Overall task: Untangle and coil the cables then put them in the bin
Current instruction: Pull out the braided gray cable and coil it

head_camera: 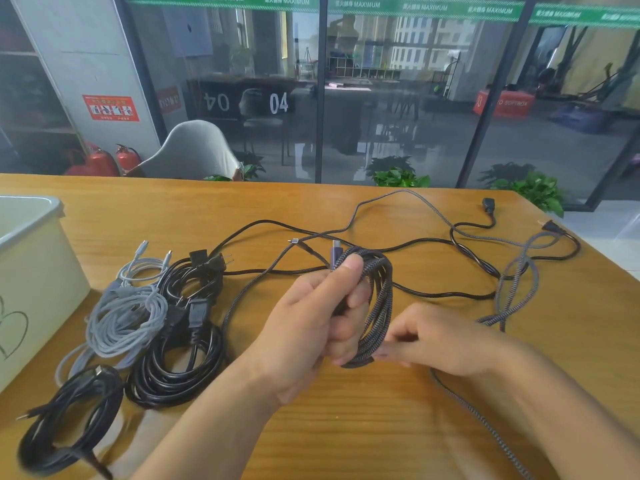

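- The table (346, 427) carried the whole job, and from my remote seat I judged the work at its coiling step, with nothing visibly in the bin yet, though its inside was hidden from me.
- The bin (31, 271) stood at nine o'clock on the table's edge, white and open-topped.
- Finished coils lay just beside it: a thick black coil (176, 362), a grey coil (124, 320) at its ten o'clock, a second black coil (69, 417) at seven o'clock.
- A loose black cable (433, 241) sprawled toward two o'clock, still crossed with a grey braided length (516, 292).
- The braided coil (379, 299) hung at centre, several loops formed, its tail (485, 424) running off to five o'clock.
- My left hand (311, 327) kept a clenched grip round the loops, thumb on top.
- My right hand (440, 341) pinched the coil's lower edge at four o'clock.
- Next, I reckoned, the tail needed drawing in loop by loop with the right hand, left grip unbroken, before any carry to the bin.
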A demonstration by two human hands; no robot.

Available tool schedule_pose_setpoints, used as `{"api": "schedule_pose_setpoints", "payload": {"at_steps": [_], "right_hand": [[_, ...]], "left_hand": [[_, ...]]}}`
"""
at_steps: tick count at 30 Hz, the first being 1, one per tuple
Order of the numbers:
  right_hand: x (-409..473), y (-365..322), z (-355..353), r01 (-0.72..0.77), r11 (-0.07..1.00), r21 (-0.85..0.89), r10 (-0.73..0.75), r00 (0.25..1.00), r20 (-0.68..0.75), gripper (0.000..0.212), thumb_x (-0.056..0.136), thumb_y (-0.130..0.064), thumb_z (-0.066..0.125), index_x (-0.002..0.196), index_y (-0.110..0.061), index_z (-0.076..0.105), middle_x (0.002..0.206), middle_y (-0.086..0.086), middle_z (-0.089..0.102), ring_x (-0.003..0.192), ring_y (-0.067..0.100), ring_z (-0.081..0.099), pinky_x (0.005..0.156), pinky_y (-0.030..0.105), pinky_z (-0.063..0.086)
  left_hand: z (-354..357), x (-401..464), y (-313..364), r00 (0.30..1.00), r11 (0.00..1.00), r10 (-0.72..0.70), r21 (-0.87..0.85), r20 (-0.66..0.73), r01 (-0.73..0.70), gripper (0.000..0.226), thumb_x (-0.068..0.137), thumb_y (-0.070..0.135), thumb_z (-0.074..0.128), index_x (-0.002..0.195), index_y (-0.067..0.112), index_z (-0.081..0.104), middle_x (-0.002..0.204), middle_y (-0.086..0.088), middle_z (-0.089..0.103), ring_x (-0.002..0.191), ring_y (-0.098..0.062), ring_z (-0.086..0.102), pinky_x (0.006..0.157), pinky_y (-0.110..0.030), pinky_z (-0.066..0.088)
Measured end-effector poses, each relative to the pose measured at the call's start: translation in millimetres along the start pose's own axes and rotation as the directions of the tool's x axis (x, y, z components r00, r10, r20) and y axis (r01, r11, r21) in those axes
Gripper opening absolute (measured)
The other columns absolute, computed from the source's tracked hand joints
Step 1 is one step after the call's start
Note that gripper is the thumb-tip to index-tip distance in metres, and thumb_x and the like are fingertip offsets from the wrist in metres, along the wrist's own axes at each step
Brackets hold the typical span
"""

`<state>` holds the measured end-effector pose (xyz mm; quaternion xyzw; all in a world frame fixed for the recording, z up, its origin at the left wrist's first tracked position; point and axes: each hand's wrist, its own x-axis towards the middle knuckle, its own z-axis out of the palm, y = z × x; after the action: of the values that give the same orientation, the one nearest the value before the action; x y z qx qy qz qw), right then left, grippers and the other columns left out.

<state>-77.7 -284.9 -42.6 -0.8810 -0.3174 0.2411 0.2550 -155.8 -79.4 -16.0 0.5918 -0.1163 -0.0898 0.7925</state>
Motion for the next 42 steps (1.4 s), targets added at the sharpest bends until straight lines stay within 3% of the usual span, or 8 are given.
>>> {"api": "schedule_pose_setpoints", "payload": {"at_steps": [7,16,21,26,29,31,35,42], "right_hand": [[-13,21,-25,-0.098,0.994,0.056,0.102,0.991,-0.084,0.057,0.069,-0.079,0.072,0.063,-0.024,0.061,0.06,-0.005,0.043,0.059,0.015,0.036,0.061,0.035,0.029],[-33,36,-46,-0.156,0.983,0.099,0.177,0.946,-0.272,0.045,0.079,-0.07,0.062,0.07,-0.028,0.074,0.056,-0.007,0.038,0.054,0.013,0.034,0.06,0.032,0.032],[-15,16,-33,-0.313,0.947,-0.076,0.203,0.763,-0.614,0.065,0.058,-0.089,0.06,0.06,-0.024,0.065,0.044,-0.006,0.051,0.045,0.013,0.045,0.049,0.027,0.035],[-20,-3,-22,-0.213,0.975,-0.056,0.091,0.619,-0.78,0.059,0.067,-0.081,0.072,0.059,-0.023,0.061,0.044,-0.007,0.058,0.038,0.01,0.041,0.047,0.025,0.032],[-22,-15,-15,-0.12,0.992,-0.047,0.036,0.608,-0.793,0.052,0.073,-0.072,0.074,0.06,-0.024,0.061,0.041,-0.009,0.054,0.039,0.011,0.04,0.045,0.026,0.032],[-23,-21,-12,-0.083,0.996,-0.032,0.025,0.607,-0.794,0.047,0.079,-0.066,0.074,0.061,-0.024,0.062,0.04,-0.011,0.049,0.039,0.01,0.041,0.043,0.019,0.029],[-23,-30,-7,-0.048,0.999,-0.013,0.019,0.609,-0.793,0.049,0.094,-0.057,0.062,0.061,-0.02,0.064,0.042,-0.009,0.044,0.042,0.01,0.041,0.046,0.024,0.032],[-26,-41,-2,-0.064,0.997,0.046,0.078,0.677,-0.732,0.05,0.103,-0.05,0.049,0.064,-0.023,0.065,0.039,-0.01,0.04,0.04,0.009,0.039,0.048,0.024,0.026]], "left_hand": [[2,0,0,0.998,0.999,-0.031,0.042,0.055,0.028,0.039,0.098,0.048,0.046,0.07,0.021,0.044,0.054,0.004,0.025,0.045,-0.014,0.019,0.045,-0.025,0.027],[-3,-2,3,0.991,0.995,-0.07,0.085,0.111,0.06,0.039,0.098,0.047,0.046,0.071,0.019,0.044,0.053,0.005,0.027,0.045,-0.013,0.02,0.044,-0.024,0.027],[3,1,-8,0.976,0.969,-0.14,0.228,0.166,0.1,0.041,0.099,0.049,0.047,0.07,0.02,0.046,0.056,0.0,0.027,0.048,-0.015,0.02,0.046,-0.023,0.027],[3,2,-10,0.976,0.921,-0.174,0.373,0.132,0.113,0.05,0.102,0.05,0.048,0.075,0.009,0.043,0.059,-0.002,0.028,0.052,-0.017,0.023,0.049,-0.026,0.025],[7,1,-13,0.977,0.858,-0.174,0.506,0.119,0.092,0.055,0.108,0.046,0.047,0.072,0.004,0.04,0.056,0.001,0.035,0.052,-0.017,0.028,0.051,-0.028,0.027],[9,1,-16,0.979,0.82,-0.176,0.565,0.1,0.089,0.055,0.107,0.046,0.048,0.069,0.007,0.042,0.055,0.003,0.04,0.052,-0.018,0.033,0.053,-0.029,0.031],[6,5,-21,0.986,0.818,-0.16,0.566,0.048,0.105,0.059,0.107,0.049,0.048,0.077,-0.002,0.043,0.061,-0.002,0.043,0.059,-0.023,0.033,0.056,-0.033,0.031],[4,8,-29,0.996,0.752,-0.076,0.654,-0.044,0.086,0.059,0.104,0.056,0.048,0.075,0.005,0.045,0.062,0.001,0.043,0.059,-0.02,0.036,0.059,-0.038,0.037]]}}
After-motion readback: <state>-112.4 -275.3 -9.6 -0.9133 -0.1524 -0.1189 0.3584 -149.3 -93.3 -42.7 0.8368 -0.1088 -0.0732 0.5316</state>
